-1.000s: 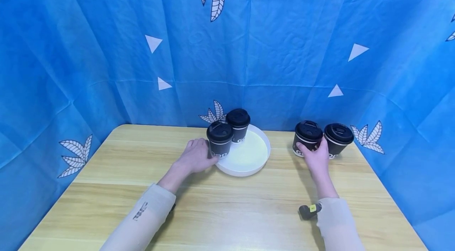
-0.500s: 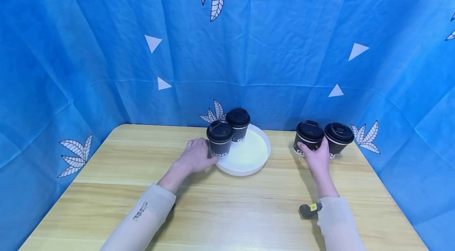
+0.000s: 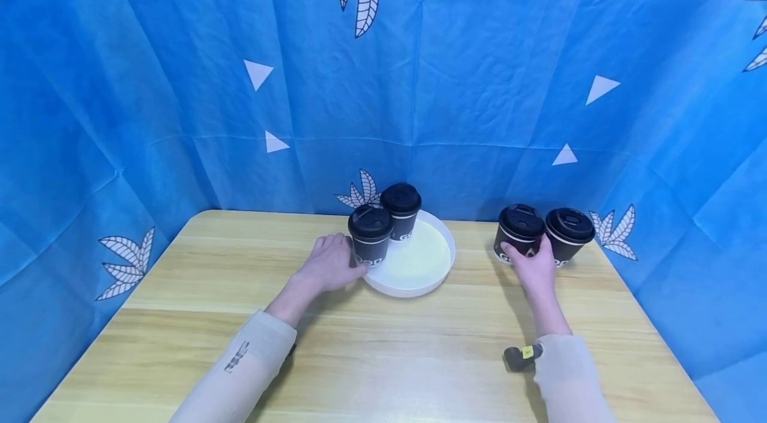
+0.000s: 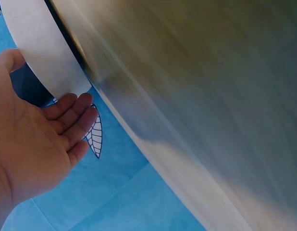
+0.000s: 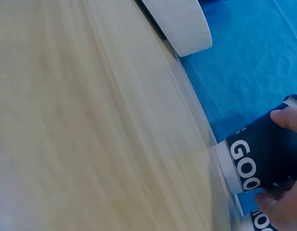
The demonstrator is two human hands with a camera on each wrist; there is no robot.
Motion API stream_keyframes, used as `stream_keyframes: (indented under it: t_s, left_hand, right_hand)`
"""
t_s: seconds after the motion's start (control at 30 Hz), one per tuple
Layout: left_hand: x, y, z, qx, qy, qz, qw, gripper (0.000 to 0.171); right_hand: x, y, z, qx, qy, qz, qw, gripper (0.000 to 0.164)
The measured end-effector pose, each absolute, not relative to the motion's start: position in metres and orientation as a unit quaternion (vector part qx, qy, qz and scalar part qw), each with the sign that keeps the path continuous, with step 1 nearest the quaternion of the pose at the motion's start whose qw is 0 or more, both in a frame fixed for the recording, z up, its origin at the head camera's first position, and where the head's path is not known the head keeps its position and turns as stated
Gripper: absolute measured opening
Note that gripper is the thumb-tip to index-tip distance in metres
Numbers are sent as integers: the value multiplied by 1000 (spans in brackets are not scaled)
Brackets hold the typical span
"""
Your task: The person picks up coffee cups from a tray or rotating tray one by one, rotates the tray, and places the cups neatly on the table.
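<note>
In the head view, a black lidded paper coffee cup [image 3: 369, 231] stands at the left side of a round white tray [image 3: 413, 290]. My left hand [image 3: 331, 264] is around its left side, thumb low on the front; the left wrist view shows my fingers [image 4: 74, 120] beside the tray wall. A second lidded cup [image 3: 402, 202] stands behind it on the tray. To the right, my right hand [image 3: 535, 268] grips another black coffee cup [image 3: 520, 223], thumb [image 5: 286, 118] on its side in the right wrist view. A fourth cup [image 3: 569, 228] stands just right of that hand.
A pale wooden table [image 3: 383, 356] carries everything. Behind and beside it hangs a blue curtain [image 3: 491, 76] with white leaves and triangles, close to the table's back edge. A small dark device [image 3: 520, 358] is attached at my right sleeve.
Both hands stay in place at their cups. The right hand and its cup shift only slightly, and the view wavers a little. The tray and other cups have not visibly moved.
</note>
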State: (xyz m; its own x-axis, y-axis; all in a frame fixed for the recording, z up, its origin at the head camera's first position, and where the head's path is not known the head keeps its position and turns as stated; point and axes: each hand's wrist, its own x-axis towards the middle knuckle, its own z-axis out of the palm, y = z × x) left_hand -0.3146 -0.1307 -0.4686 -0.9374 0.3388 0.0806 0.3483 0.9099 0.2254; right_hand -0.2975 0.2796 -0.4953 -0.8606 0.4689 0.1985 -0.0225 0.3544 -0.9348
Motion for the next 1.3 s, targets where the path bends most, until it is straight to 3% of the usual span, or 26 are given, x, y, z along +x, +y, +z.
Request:
stream_keyframes:
  t_s: [0.9, 1.3]
  left_hand:
    - [-314, -130, -466, -169, -978, -119, 11, 71]
    - [-315, -130, -469, -169, -978, -123, 10, 71]
  right_hand:
    - [-260, 276, -480, -181, -746, 608, 204, 94]
    - [-244, 262, -463, -204, -723, 599, 279, 73]
